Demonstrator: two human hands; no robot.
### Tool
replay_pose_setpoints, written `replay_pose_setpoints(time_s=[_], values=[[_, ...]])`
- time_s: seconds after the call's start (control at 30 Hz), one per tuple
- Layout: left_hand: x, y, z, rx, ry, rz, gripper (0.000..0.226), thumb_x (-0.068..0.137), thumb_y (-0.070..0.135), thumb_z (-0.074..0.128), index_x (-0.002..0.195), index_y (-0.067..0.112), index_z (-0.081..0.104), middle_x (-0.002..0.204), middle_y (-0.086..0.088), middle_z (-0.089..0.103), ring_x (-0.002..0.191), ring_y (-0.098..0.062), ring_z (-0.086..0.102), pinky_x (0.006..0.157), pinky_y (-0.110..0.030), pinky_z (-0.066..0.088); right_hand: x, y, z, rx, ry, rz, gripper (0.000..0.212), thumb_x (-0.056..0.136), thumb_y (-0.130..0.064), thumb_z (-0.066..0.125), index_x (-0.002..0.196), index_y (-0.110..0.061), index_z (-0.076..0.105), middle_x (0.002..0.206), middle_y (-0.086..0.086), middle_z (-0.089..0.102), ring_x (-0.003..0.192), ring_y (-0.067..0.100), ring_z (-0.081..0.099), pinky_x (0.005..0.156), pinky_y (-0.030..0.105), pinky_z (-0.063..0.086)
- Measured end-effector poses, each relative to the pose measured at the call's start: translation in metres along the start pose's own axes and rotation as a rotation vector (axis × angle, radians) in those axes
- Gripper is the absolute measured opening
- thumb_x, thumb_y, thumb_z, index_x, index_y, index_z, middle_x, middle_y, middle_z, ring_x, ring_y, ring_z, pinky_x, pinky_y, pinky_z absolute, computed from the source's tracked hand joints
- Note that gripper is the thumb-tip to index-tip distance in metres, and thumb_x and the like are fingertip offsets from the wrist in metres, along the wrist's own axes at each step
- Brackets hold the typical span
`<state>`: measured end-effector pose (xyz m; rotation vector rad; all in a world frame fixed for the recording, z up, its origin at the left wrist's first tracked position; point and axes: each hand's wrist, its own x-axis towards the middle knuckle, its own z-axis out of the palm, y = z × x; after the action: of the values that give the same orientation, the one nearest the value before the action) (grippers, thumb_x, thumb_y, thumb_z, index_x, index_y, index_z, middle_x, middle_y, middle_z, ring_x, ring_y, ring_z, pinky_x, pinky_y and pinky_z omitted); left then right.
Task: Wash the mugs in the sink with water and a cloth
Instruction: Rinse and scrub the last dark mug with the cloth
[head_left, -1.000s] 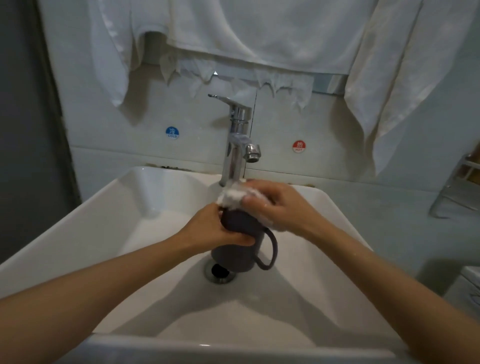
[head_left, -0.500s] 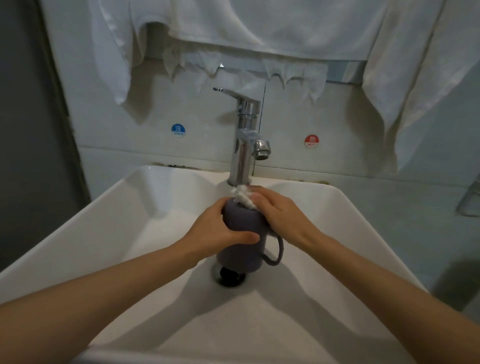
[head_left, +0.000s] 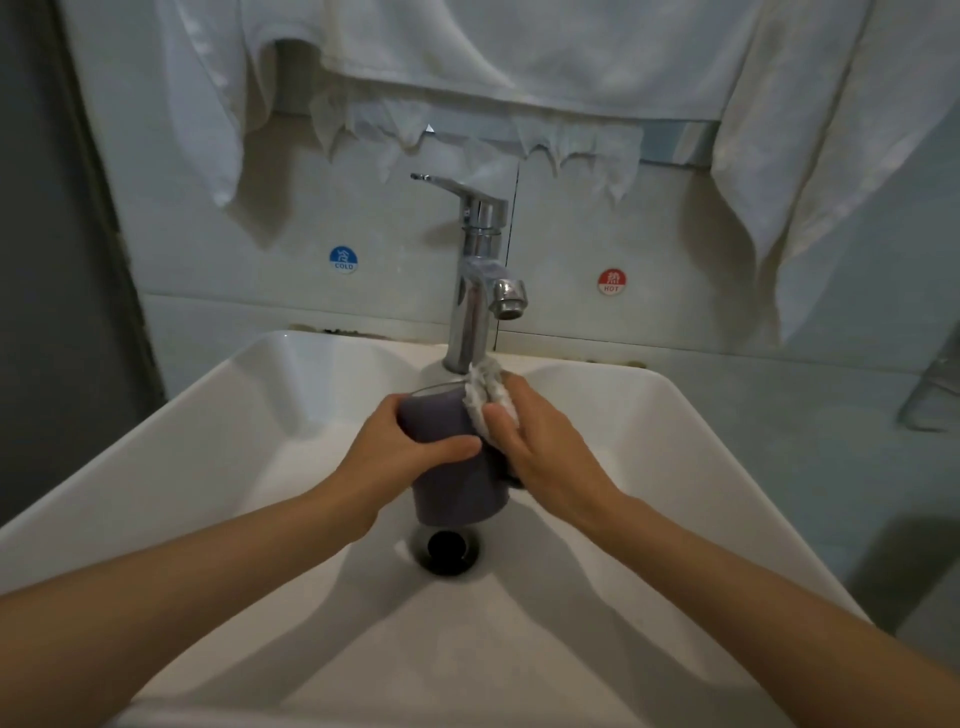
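Note:
A dark grey mug is held above the drain of the white sink, tipped with its mouth toward the faucet. My left hand grips the mug's body, thumb across its front. My right hand holds a small white cloth against the mug's right side near the rim. The mug's handle is hidden behind my right hand.
A chrome faucet stands just behind the mug; no water stream is visible. The drain lies open below. White towels hang above. Cold and hot stickers mark the wall tiles.
My right hand slid the cloth from the mug's top down along its right side, covering the handle. The view has shifted, so the mug and hands sit slightly further right in the frame.

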<state>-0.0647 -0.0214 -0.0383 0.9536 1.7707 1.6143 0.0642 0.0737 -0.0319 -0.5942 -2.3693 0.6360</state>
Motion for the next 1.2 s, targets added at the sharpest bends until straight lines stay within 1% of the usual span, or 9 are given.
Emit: replay_pose_setpoints(time_s=[0.17, 0.33, 0.43, 0.57, 0.73, 0.9, 0.97, 1.03, 1.2], values=[[-0.003, -0.002, 0.000, -0.121, -0.014, -0.106, 0.069, 0.064, 0.022, 0.082, 0.123, 0.014, 0.046, 0.120, -0.003, 0.057, 0.105, -0.022, 0.059, 0.078, -0.037, 0.054, -0.003, -0.004, 0.004, -0.208, 0.087, 0.014, 0.031, 0.098, -0.041, 0.035, 0.115, -0.016, 0.045, 0.104, 0.000, 0.058, 0.085, 0.015, 0.054, 0.073, 0.025, 0.041], [-0.004, -0.001, 0.004, -0.110, -0.030, -0.097, 0.064, 0.070, 0.024, 0.079, 0.123, 0.016, 0.045, 0.117, -0.001, 0.057, 0.101, -0.018, 0.059, 0.068, -0.029, 0.053, -0.001, -0.008, -0.001, -0.284, 0.105, 0.015, 0.036, 0.099, -0.043, 0.029, 0.115, -0.015, 0.046, 0.101, 0.003, 0.063, 0.088, 0.023, 0.060, 0.069, 0.027, 0.040], [-0.003, -0.002, 0.003, -0.125, -0.044, -0.092, 0.062, 0.070, 0.022, 0.078, 0.122, 0.016, 0.045, 0.113, 0.001, 0.058, 0.096, -0.014, 0.059, 0.066, -0.029, 0.052, -0.001, -0.005, 0.001, -0.156, 0.124, 0.061, 0.040, 0.099, -0.043, 0.027, 0.113, -0.015, 0.052, 0.100, 0.006, 0.065, 0.088, 0.024, 0.061, 0.073, 0.029, 0.045], [0.002, -0.003, -0.001, -0.240, -0.019, -0.141, 0.067, 0.067, 0.023, 0.079, 0.125, 0.013, 0.048, 0.118, -0.004, 0.060, 0.104, -0.022, 0.060, 0.079, -0.040, 0.054, -0.003, -0.001, 0.001, 0.221, 0.137, 0.110, 0.030, 0.099, -0.035, 0.036, 0.116, -0.016, 0.051, 0.102, -0.002, 0.060, 0.089, 0.011, 0.057, 0.069, 0.008, 0.043], [0.007, -0.001, -0.011, -0.419, -0.011, -0.234, 0.037, 0.079, 0.024, 0.070, 0.110, 0.011, 0.055, 0.101, -0.005, 0.064, 0.097, -0.023, 0.061, 0.072, -0.039, 0.054, -0.004, 0.007, 0.006, 0.011, 0.110, 0.055, 0.030, 0.096, -0.038, 0.044, 0.117, -0.018, 0.043, 0.100, -0.006, 0.055, 0.088, 0.014, 0.055, 0.067, 0.021, 0.038], [0.008, -0.002, -0.008, -0.439, -0.095, -0.257, 0.021, 0.083, 0.027, 0.066, 0.098, 0.016, 0.057, 0.107, -0.008, 0.063, 0.100, -0.026, 0.060, 0.077, -0.040, 0.053, 0.001, 0.002, -0.002, -0.015, 0.132, 0.039, 0.036, 0.096, -0.036, 0.044, 0.124, -0.013, 0.048, 0.097, -0.007, 0.055, 0.083, 0.009, 0.053, 0.063, 0.001, 0.038], [0.009, -0.001, -0.008, -0.404, -0.126, -0.275, 0.040, 0.080, 0.038, 0.065, 0.111, 0.015, 0.054, 0.117, -0.007, 0.060, 0.108, -0.028, 0.058, 0.090, -0.044, 0.049, 0.005, 0.002, -0.006, -0.055, 0.120, 0.022, 0.033, 0.097, -0.034, 0.043, 0.122, -0.014, 0.048, 0.099, -0.003, 0.058, 0.085, 0.013, 0.056, 0.068, 0.008, 0.043], [0.011, -0.002, -0.011, -0.367, -0.120, -0.314, 0.060, 0.073, 0.051, 0.061, 0.120, 0.016, 0.046, 0.119, -0.007, 0.056, 0.113, -0.030, 0.054, 0.098, -0.045, 0.044, 0.008, 0.003, -0.011, -0.133, 0.081, -0.017, 0.031, 0.097, -0.034, 0.044, 0.119, -0.012, 0.048, 0.103, 0.005, 0.063, 0.089, 0.022, 0.060, 0.077, 0.028, 0.049], [0.010, -0.004, -0.013, -0.301, -0.176, -0.398, 0.052, 0.075, 0.059, 0.058, 0.110, 0.020, 0.053, 0.112, -0.007, 0.062, 0.098, -0.027, 0.064, 0.073, -0.035, 0.054, 0.011, 0.004, -0.030, -0.244, -0.082, -0.162, 0.015, 0.095, -0.033, 0.050, 0.104, -0.023, 0.045, 0.098, -0.003, 0.059, 0.083, 0.018, 0.055, 0.076, 0.029, 0.046]])
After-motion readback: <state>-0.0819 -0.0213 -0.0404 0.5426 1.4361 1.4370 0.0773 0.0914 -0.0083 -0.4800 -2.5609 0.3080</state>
